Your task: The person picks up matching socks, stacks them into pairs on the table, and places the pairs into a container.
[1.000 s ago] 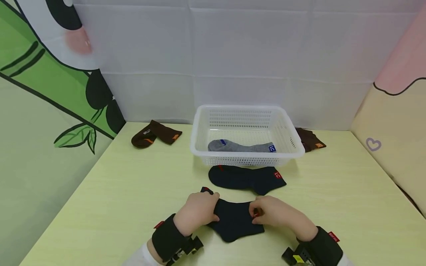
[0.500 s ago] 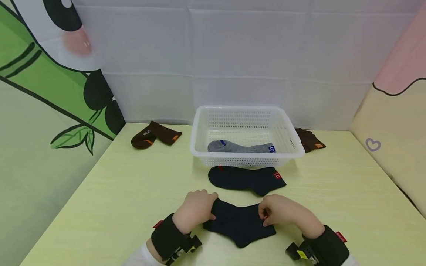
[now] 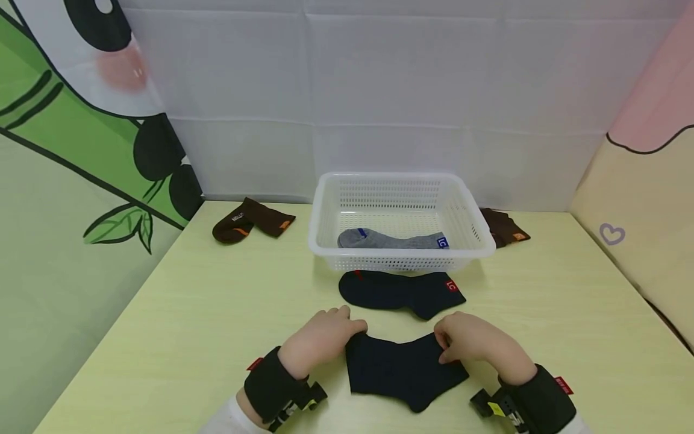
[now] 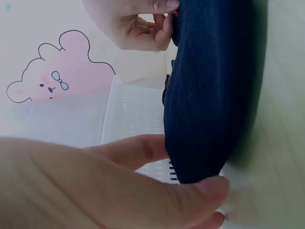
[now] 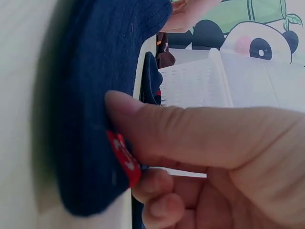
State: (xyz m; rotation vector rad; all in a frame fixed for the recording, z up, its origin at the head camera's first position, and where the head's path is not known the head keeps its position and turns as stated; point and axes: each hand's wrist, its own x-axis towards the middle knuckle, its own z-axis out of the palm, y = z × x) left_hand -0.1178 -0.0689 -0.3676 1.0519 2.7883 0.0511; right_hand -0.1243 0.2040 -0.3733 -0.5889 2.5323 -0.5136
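Yellow-green table (image 3: 190,325): second navy sock (image 3: 401,290) shows red "LC" tag (image 3: 450,286).

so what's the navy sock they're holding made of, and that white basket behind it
Navy sock: looks like ribbed knit fabric, matte and soft; fine ribs show in the right wrist view, and it bends limply between the left hand and right hand. Fibre cannot be told.
White basket: seems moulded plastic, slightly glossy and translucent, with rows of small holes in its walls.

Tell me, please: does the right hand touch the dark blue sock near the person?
Touching. The right wrist view shows the right hand pinching the near navy sock at its red tag, thumb on top; the head view agrees.
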